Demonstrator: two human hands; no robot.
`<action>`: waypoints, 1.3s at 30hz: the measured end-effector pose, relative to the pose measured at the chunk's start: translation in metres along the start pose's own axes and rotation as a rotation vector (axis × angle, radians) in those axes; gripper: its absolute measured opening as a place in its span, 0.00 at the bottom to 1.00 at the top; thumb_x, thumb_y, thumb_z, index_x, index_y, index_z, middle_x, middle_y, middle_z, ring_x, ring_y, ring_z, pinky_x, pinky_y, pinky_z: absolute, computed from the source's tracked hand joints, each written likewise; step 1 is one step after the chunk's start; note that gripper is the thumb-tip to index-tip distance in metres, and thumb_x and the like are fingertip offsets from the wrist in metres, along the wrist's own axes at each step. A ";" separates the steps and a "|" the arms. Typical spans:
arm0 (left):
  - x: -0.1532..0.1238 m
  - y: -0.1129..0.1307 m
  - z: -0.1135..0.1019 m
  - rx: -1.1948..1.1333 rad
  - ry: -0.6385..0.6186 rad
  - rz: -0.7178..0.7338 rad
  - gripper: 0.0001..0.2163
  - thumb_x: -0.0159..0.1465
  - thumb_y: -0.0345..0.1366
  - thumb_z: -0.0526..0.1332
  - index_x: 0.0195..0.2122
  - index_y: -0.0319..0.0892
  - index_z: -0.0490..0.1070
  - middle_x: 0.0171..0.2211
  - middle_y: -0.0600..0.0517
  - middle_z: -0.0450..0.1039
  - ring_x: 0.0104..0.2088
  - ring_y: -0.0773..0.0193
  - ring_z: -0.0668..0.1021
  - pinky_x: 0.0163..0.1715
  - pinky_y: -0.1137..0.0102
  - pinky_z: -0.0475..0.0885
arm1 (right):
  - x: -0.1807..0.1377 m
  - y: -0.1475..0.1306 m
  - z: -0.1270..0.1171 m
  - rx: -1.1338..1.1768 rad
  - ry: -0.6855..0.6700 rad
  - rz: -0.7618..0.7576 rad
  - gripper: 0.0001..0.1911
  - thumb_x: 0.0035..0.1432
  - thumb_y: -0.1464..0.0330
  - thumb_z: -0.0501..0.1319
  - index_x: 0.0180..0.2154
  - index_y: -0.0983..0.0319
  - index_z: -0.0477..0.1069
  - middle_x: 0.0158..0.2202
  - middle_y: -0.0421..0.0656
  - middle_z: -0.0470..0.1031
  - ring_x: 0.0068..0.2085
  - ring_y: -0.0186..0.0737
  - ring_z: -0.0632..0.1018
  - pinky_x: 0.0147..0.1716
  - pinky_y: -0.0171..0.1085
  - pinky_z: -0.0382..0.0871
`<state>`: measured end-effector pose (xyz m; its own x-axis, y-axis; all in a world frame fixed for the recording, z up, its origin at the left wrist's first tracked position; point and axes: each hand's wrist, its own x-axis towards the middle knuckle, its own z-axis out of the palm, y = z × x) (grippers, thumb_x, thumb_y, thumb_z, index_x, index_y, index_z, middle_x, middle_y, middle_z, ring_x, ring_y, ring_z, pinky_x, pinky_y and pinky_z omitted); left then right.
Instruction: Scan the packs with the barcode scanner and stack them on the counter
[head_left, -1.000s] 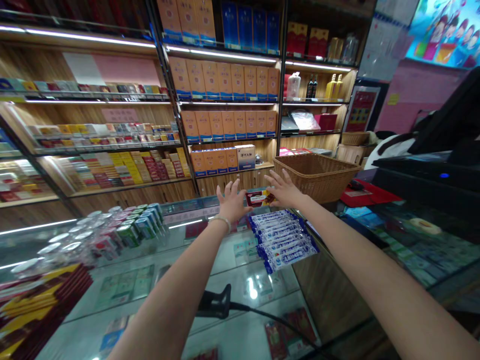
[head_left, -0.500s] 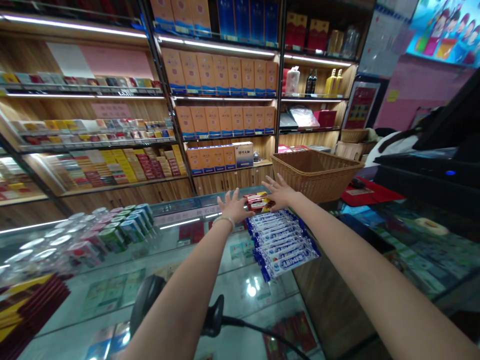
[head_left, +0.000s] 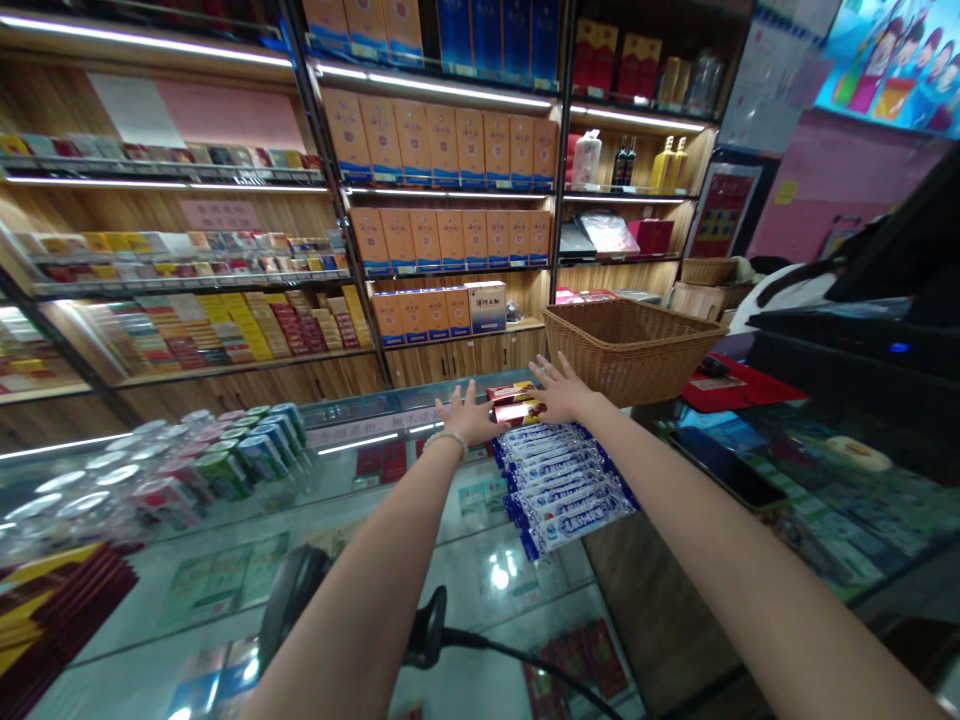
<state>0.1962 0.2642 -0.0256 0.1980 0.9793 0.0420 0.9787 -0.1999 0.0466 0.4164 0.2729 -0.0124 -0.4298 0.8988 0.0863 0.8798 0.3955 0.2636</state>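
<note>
Both my arms reach far forward over a glass counter (head_left: pixel 480 560). My left hand (head_left: pixel 466 417) and my right hand (head_left: pixel 561 392) press flat against the two ends of a small stack of red and white packs (head_left: pixel 511 402), fingers stretched out. The stack lies at the far end of a row of blue and white wrapped bars (head_left: pixel 559 480). A bracelet circles my left wrist.
A wicker basket (head_left: pixel 630 345) stands just right of the stack. Cans and jars (head_left: pixel 225 455) crowd the counter's left. A barcode scanner (head_left: pixel 300 600) with its cable lies near me. A dark phone (head_left: pixel 724 470) and a register screen (head_left: pixel 892 290) are at right. Shelves of boxes fill the wall behind.
My hands have closed in slightly on the red packs, and the view has shifted a little, bringing the scanner into sight.
</note>
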 end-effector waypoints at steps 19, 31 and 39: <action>-0.040 0.005 0.007 0.043 0.295 0.156 0.21 0.73 0.51 0.47 0.52 0.60 0.81 0.73 0.53 0.59 0.74 0.41 0.54 0.68 0.33 0.37 | -0.042 -0.046 0.009 0.113 0.103 0.248 0.47 0.70 0.41 0.33 0.63 0.65 0.72 0.77 0.54 0.42 0.77 0.55 0.38 0.68 0.63 0.13; -0.033 0.005 0.010 0.027 0.243 0.098 0.23 0.73 0.53 0.44 0.58 0.61 0.76 0.75 0.53 0.54 0.74 0.43 0.53 0.68 0.33 0.42 | -0.047 -0.047 0.003 0.138 0.075 0.270 0.46 0.71 0.44 0.31 0.67 0.66 0.66 0.77 0.56 0.40 0.77 0.53 0.38 0.69 0.63 0.16; -0.046 -0.016 -0.007 0.069 0.311 0.105 0.31 0.72 0.54 0.49 0.75 0.55 0.49 0.78 0.49 0.37 0.77 0.46 0.42 0.71 0.37 0.35 | -0.049 -0.056 0.000 0.135 0.201 0.278 0.39 0.71 0.44 0.37 0.72 0.56 0.56 0.78 0.50 0.38 0.77 0.56 0.38 0.68 0.66 0.17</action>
<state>0.1713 0.2219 -0.0215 0.2822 0.8948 0.3461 0.9574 -0.2858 -0.0416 0.3880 0.2067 -0.0313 -0.1902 0.9254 0.3277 0.9817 0.1750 0.0753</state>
